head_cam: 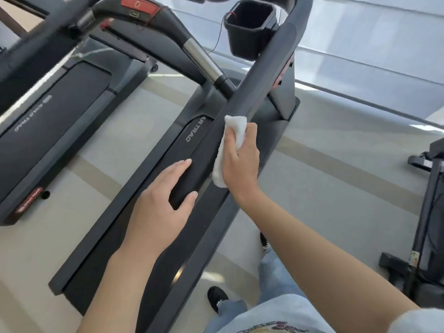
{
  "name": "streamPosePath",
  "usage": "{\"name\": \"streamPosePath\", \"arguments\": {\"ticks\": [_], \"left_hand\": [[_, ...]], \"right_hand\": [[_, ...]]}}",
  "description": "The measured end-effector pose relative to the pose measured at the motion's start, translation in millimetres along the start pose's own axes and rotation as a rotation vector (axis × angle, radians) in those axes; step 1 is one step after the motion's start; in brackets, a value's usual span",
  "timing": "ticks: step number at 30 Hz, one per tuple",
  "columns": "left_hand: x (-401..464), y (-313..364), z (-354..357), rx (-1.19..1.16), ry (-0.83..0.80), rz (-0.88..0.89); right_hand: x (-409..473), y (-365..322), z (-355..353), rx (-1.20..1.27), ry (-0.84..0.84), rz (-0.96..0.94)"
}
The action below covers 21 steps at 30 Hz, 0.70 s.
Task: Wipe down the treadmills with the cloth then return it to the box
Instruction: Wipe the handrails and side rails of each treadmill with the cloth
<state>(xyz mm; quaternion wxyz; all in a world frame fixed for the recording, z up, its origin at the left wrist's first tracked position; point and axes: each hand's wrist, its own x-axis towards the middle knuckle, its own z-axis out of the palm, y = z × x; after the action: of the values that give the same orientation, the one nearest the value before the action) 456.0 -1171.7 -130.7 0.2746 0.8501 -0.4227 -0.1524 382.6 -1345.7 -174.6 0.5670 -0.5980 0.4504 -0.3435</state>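
A dark grey treadmill stands in front of me, its long side handrail (pixel 254 90) running from upper right down to the lower middle. My right hand (pixel 240 162) grips a folded white cloth (pixel 231 140) and holds it against the handrail about halfway along. My left hand (pixel 163 203) lies on the end of the handrail's padded part (pixel 192 171), fingers straight along it and thumb around the side. The treadmill's belt deck (pixel 113 239) with white lettering shows below the rail.
A second treadmill (pixel 55 123) stands to the left, separated by a strip of grey floor. A black cup holder (pixel 249 27) hangs near the console at the top. Another black machine's base (pixel 422 236) stands at the right. My legs and black shoes (pixel 217 298) stand beside the treadmill.
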Motion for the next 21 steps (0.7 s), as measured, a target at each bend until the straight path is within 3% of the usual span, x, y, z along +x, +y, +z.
{"name": "streamPosePath", "arguments": {"ticks": [9, 14, 16, 21], "left_hand": [[-130.5, -71.3, -23.8, -0.186, 0.003, -0.093], [-151.1, -90.8, -26.5, -0.268, 0.002, -0.135], [-149.7, -96.4, -25.9, -0.273, 0.008, -0.127], [-149.3, -105.0, -17.5, -0.331, 0.082, -0.123]], "right_hand": [[-157.2, 13.0, 45.9, -0.020, -0.053, -0.030], [-205.3, 13.9, 50.4, -0.116, -0.132, -0.055], [-215.9, 13.1, 47.3, -0.233, -0.187, -0.157], [-217.1, 12.9, 48.7, -0.667, -0.295, -0.671]]}}
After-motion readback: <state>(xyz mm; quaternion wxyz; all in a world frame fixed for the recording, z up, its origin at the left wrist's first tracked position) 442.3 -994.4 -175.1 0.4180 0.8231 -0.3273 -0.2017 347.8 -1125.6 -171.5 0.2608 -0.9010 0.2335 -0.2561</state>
